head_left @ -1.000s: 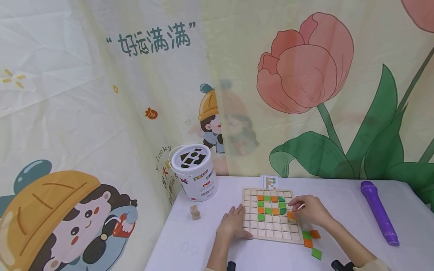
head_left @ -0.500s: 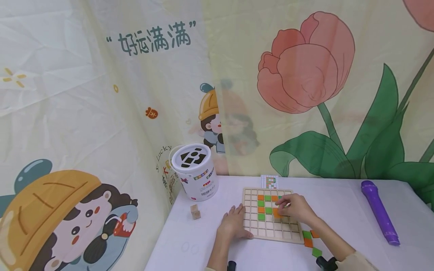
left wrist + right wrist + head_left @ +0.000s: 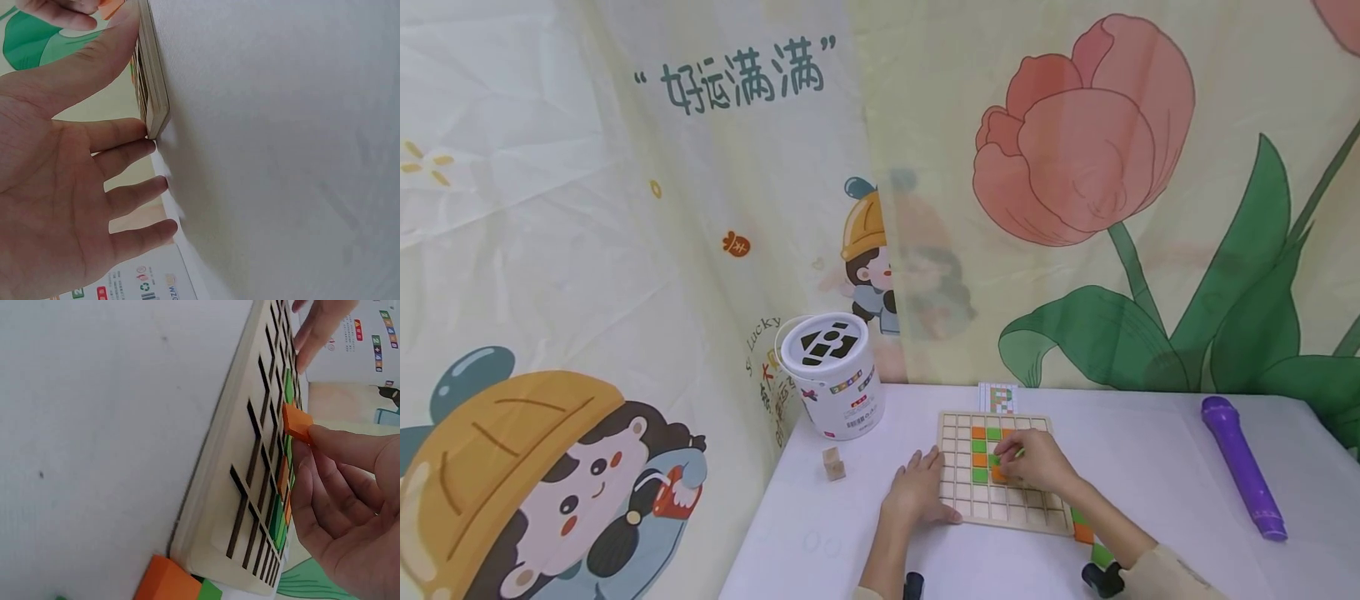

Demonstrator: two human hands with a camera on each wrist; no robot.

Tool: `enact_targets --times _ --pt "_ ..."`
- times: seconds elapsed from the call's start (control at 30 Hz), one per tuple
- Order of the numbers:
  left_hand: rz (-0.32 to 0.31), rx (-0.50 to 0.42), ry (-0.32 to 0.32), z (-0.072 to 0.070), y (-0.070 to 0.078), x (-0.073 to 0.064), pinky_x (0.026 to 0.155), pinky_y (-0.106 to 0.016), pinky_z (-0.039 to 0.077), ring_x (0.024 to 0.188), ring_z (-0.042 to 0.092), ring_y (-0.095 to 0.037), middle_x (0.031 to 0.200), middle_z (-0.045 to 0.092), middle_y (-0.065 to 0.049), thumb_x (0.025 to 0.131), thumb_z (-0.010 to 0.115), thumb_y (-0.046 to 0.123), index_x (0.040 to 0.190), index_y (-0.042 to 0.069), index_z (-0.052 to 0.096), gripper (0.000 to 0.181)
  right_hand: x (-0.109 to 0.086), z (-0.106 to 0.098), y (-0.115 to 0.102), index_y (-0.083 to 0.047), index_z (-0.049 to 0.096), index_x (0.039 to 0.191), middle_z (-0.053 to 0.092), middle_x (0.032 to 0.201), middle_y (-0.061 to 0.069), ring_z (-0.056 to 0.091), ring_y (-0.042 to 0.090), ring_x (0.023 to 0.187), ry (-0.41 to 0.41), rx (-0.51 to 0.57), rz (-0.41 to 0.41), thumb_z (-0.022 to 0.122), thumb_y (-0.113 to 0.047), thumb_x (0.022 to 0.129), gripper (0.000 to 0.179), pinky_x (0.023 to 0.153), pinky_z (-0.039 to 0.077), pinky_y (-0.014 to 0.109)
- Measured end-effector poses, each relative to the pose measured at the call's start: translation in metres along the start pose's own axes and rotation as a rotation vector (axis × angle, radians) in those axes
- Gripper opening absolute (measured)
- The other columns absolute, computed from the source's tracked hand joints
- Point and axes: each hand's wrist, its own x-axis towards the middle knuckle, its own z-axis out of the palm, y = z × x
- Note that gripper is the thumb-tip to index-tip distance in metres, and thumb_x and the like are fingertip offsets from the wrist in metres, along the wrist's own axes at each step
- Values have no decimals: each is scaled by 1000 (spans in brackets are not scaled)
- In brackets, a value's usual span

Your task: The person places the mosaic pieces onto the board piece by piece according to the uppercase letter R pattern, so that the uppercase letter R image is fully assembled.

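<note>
A wooden grid board [image 3: 1015,511] lies on the white table, with orange and green square tiles set in some of its cells. My right hand [image 3: 1037,462] is over the middle of the board and pinches an orange square tile [image 3: 297,421] between thumb and fingers, tilted just above the grid. Green shows between those fingers in the head view; whether it is held or lies in the board, I cannot tell. My left hand [image 3: 916,492] rests along the board's left edge, fingers spread and straight, fingertips touching its corner in the left wrist view. The right hand hides several set tiles.
Loose orange [image 3: 1083,532] and green tiles [image 3: 1102,554] lie off the board's near right corner, partly behind the right forearm. A printed pattern card [image 3: 998,397] is behind the board. A white bucket [image 3: 842,392], small wooden cubes [image 3: 833,464] and a purple microphone [image 3: 1243,467] stand or lie around.
My right hand has moved left across the board from its right edge with the orange tile, now above the lower middle of the pattern. The left hand has stayed at the left edge.
</note>
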Motion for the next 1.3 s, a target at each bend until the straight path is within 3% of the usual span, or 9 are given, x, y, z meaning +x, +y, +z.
enact_targets --times 0.33,0.57,0.9,1.17,1.3 --pt "6 9 -1 -3 3 3 121 -56 35 153 36 -36 164 43 -10 71 95 44 156 5 46 105 1 3 -4 -11 75 84 64 72 -6 59 12 69 26 -104 -39 82 7 78 20 60 52 24" --pt "9 15 0 -6 3 4 122 -56 35 153 35 -36 164 43 -10 72 95 44 156 5 46 105 0 -1 -6 -11 76 88 66 75 -7 61 10 72 15 -112 -47 85 5 78 21 63 54 25" --pt "6 -11 6 -8 1 6 122 -57 34 154 33 -37 165 41 -11 71 96 42 156 3 45 106 -21 -42 -10 -6 77 100 71 84 -4 66 14 80 58 -134 -49 83 -3 86 15 71 59 27" --pt "-4 -23 -15 -2 -1 4 123 -57 33 154 32 -36 165 41 -11 72 95 43 157 4 44 107 -45 -68 8 -6 77 102 71 85 -3 66 15 80 68 -184 -5 81 -4 87 16 71 59 27" --pt "-6 -20 -18 1 -1 3 122 -57 34 154 33 -36 165 41 -11 71 95 44 157 3 45 107 -56 -77 19 -7 77 102 71 86 -4 66 16 81 24 -201 30 82 -1 84 19 70 59 28"
